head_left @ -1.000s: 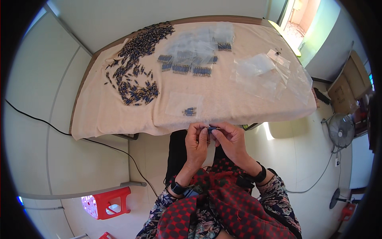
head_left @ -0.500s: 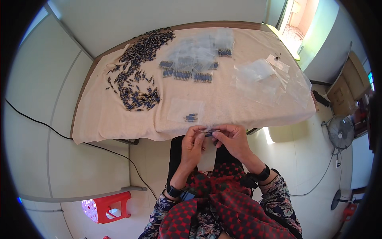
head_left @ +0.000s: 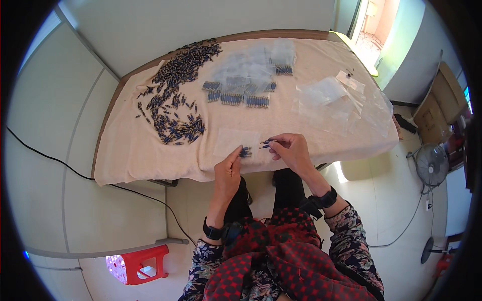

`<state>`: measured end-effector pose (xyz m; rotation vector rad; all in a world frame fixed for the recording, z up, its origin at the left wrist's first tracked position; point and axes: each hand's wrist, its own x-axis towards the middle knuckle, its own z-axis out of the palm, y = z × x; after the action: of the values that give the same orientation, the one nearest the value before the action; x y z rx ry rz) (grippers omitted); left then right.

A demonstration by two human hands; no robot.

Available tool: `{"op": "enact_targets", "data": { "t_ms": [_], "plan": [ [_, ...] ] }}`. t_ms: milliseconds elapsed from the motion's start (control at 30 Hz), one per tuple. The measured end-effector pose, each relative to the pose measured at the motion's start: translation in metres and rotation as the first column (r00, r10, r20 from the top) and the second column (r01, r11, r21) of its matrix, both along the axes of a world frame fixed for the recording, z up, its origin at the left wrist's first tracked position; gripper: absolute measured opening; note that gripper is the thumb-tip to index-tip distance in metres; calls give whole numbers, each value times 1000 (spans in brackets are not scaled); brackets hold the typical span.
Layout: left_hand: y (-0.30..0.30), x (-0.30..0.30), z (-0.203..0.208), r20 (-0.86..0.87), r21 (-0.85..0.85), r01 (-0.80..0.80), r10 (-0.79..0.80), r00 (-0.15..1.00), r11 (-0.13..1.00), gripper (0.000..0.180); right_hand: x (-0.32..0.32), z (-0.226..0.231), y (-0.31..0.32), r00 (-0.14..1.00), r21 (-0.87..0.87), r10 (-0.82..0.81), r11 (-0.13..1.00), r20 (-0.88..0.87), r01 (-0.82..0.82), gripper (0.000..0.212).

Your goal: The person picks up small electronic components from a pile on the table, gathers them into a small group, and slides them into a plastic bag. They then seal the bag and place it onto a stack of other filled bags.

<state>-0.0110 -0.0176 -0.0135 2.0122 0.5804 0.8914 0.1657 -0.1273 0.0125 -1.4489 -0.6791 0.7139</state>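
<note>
A small clear plastic bag (head_left: 229,139) lies flat near the table's front edge. On its right part rests a little group of blue-and-brass connectors (head_left: 246,154), thin and cylindrical. My left hand (head_left: 227,173) reaches to this group from the left, thumb and index fingertips closed against its left side. Just right of the bag, my right hand (head_left: 292,152) pinches a few more blue-and-brass connectors (head_left: 265,144) between thumb and fingers, their ends pointing left. Their exact count is hidden by the fingers.
A large heap of loose connectors (head_left: 183,65) covers the table's back left, with a smaller pile (head_left: 178,128) nearer me. Several filled clear bags (head_left: 241,65) lie at the back middle. Flat clear bags (head_left: 326,100) are on the right. A pinkish cloth (head_left: 145,155) covers the table.
My hands, together at the table edge before, have moved apart. The left went left to the group on the bag; the right moved slightly forward over the cloth, keeping its connectors.
</note>
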Motion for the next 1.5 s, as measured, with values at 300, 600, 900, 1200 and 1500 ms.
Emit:
{"op": "enact_targets", "data": {
  "t_ms": [300,600,900,1200,1500],
  "plan": [
    [-9,4,19,-268,111,-22,51,962,994,36,3,8,16,996,-43,52,998,-74,-55,18],
    [-11,4,19,-272,86,-43,65,960,995,36,-11,2,18,993,-57,-9,998,120,16,18],
    [-7,3,16,-263,129,-20,54,963,991,37,-15,1,28,993,-51,-32,998,112,38,16],
    [-7,1,13,-214,94,-12,32,976,996,36,-15,-12,32,912,-30,71,997,404,-65,15],
    [-3,0,9,-152,110,14,3,988,994,36,-11,-2,33,686,-67,134,990,715,-124,11]
  ]
}}
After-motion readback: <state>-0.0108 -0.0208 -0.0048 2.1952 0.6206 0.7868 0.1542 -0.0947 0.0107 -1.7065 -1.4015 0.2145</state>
